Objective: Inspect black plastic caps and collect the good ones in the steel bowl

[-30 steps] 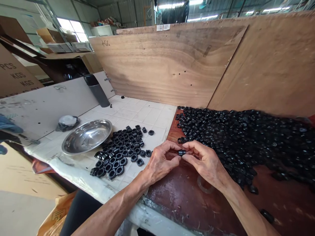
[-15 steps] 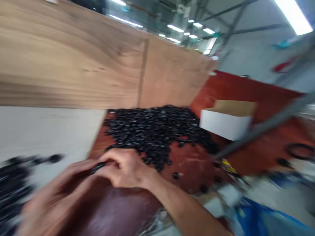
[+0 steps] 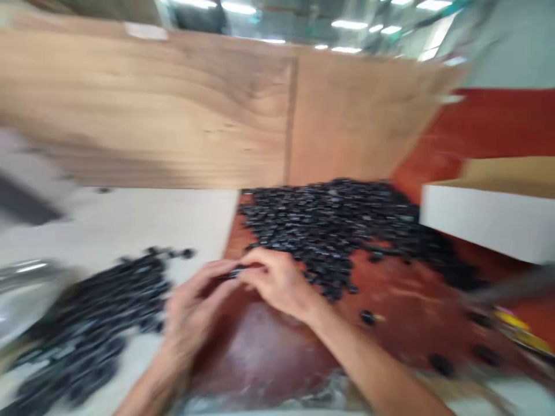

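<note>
My left hand (image 3: 197,300) and my right hand (image 3: 280,281) meet over the near part of the red-brown table surface (image 3: 260,346). Pinched between the fingertips of both is a small black piece (image 3: 235,271); blur and the fingers hide its exact kind. Just beyond my right hand spreads a large heap of small shiny black pieces (image 3: 312,219). Left of my left hand, a second pile of black pieces (image 3: 99,318) lies on a white surface (image 3: 173,216).
A wooden board (image 3: 173,110) stands upright behind the heap. At the right are a white open box (image 3: 485,219), a grey bar (image 3: 511,289) and a yellow-handled tool (image 3: 520,329). A rounded clear object (image 3: 30,300) sits at far left. Loose black pieces (image 3: 367,316) lie right of my hands.
The view has swung left and levelled, so the heap, board and box now appear further right. More of the left pile shows. Both hands still hold the small black piece together.
</note>
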Demonstrator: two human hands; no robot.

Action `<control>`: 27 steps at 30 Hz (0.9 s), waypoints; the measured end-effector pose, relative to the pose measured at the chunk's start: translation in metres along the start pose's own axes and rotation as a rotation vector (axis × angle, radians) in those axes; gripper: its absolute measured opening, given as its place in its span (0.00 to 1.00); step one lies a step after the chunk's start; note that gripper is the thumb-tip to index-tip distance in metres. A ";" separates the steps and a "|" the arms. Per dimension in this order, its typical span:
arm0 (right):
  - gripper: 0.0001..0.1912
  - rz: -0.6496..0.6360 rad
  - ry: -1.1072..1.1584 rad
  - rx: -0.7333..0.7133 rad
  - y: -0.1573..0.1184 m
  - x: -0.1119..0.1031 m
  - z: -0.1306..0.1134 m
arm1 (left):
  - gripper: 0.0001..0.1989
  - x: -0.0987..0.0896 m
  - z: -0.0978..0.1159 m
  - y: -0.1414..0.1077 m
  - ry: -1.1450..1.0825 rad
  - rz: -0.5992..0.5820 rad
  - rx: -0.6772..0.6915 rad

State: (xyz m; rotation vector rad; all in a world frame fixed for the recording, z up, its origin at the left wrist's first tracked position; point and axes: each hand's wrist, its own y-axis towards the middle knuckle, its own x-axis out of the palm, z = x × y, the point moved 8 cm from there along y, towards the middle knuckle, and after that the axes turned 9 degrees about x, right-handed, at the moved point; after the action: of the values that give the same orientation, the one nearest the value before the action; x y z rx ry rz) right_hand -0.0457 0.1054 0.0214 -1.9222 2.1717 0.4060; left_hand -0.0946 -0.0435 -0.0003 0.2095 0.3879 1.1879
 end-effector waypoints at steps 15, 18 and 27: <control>0.17 0.084 -0.225 -0.099 0.006 0.016 0.011 | 0.09 -0.007 0.004 0.001 -0.294 -0.042 0.023; 0.12 0.167 -0.182 -0.121 0.005 0.012 0.008 | 0.11 -0.004 -0.004 0.001 -0.422 -0.015 -0.111; 0.14 0.084 -0.145 -0.061 0.003 0.012 0.006 | 0.12 -0.004 -0.010 -0.003 -0.551 0.021 -0.234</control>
State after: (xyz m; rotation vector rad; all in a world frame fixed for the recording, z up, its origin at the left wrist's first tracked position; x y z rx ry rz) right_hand -0.0506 0.0962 0.0118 -1.7758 2.1747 0.6133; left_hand -0.0976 -0.0489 -0.0097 0.3254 -0.2351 1.1328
